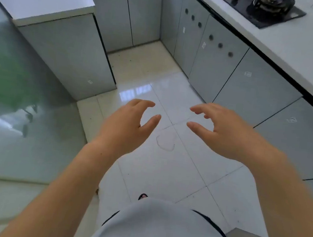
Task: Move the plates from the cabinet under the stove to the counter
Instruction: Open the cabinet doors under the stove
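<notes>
Nothing of the task is seen to be done yet. Both hands are held out over the tiled floor (166,167), empty: the left hand (126,127) at about 10 o'clock from the picture's middle and the right hand (225,132) at about 2 o'clock, each with fingers spread and curled loosely, closed on nothing and well apart from each other. The stove (265,8) is set into the counter (296,47) at 1 o'clock, and the cabinet doors (215,57) under it are all shut. No plates can be seen anywhere — they are judged to be behind those shut doors, though which door hides them cannot be told. The counter beside the stove is bare of plates. What is left, by this judgement, is the whole job — a door to be opened, the plates to be lifted out, and each to be set on the counter.
</notes>
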`<state>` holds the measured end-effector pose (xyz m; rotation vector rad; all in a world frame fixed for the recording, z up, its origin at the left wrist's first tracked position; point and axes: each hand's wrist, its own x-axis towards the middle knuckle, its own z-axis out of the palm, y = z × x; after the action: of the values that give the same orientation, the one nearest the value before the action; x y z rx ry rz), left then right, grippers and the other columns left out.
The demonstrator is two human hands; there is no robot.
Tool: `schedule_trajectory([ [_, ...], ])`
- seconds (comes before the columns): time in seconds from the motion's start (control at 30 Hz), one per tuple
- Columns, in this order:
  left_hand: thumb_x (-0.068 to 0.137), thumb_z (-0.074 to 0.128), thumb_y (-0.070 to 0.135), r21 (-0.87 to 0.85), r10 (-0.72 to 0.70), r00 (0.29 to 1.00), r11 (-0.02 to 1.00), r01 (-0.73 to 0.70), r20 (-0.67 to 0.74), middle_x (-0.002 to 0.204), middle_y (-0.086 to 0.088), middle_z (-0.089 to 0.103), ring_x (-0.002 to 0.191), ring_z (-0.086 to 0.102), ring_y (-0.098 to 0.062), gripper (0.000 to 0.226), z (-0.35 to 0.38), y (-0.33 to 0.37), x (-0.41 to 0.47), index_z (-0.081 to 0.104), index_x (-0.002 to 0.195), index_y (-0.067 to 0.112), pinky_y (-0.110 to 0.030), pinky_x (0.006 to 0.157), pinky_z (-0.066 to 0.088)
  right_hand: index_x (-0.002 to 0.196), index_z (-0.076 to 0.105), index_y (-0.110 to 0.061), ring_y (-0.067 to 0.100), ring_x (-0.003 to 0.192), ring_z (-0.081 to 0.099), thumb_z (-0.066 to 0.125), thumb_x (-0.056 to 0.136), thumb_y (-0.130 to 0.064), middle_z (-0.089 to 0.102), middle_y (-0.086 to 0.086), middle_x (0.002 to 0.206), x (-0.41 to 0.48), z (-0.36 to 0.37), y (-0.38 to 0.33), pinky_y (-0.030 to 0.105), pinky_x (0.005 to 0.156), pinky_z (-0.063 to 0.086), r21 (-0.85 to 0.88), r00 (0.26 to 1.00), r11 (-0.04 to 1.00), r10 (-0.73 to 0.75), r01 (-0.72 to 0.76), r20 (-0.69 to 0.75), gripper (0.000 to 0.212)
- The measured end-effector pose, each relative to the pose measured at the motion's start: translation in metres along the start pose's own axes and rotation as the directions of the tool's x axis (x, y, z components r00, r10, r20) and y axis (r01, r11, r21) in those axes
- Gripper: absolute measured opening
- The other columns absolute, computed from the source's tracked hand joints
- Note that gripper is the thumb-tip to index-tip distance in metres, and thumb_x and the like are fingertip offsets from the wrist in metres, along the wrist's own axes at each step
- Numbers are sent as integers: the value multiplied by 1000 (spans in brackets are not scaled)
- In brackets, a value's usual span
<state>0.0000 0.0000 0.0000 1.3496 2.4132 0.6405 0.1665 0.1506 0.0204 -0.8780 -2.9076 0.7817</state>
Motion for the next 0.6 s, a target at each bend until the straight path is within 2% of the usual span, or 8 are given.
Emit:
schedule_trajectory([
  [0.1,86,34,58,6,-37,999,999,37,5,134,15,45,66,49,8,50,-10,-14,28,46,127,33,-22,68,35,129,44,-36,-1,99,45,44,88,-54,49,-18,128,39,-3,-1,10,65,29,6,999,1000,24,-24,28,45],
  [0.23,88,35,57,18,-48,998,999,47,29,134,15,45,63,49,6,48,-14,-33,73,47,127,32,-16,62,31,129,44,-35,1,103,48,45,88,-54,49,-17,129,91,-5,6,19,76,33,20,997,999,30,-31,69,45],
  [0.3,89,36,56,24,-52,998,998,52,26,134,14,46,65,48,8,47,-15,-40,104,46,128,31,-17,63,31,129,44,-35,2,104,48,46,88,-53,49,-17,129,121,-8,17,20,77,32,30,997,999,35,-37,70,45],
  [0.43,90,38,53,28,-66,998,997,65,12,132,16,47,66,49,7,44,-15,-44,174,48,126,31,-19,63,33,129,45,-34,0,101,45,46,89,-51,49,-17,129,189,-18,44,12,66,30,33,997,999,11,-13,71,43],
  [0.47,90,39,52,23,-66,998,998,66,-3,131,16,48,66,50,6,42,-15,-43,194,49,125,31,-20,65,34,129,45,-34,0,100,45,46,89,-51,49,-17,128,208,-23,50,13,66,31,35,998,999,4,-6,67,43],
  [0.6,90,39,50,22,-56,998,998,57,-7,130,15,50,71,52,2,40,-19,-29,274,50,124,31,-24,71,38,127,47,-32,5,109,48,47,90,-49,51,-15,126,279,-54,80,24,80,34,73,1000,997,-3,1,28,41],
])
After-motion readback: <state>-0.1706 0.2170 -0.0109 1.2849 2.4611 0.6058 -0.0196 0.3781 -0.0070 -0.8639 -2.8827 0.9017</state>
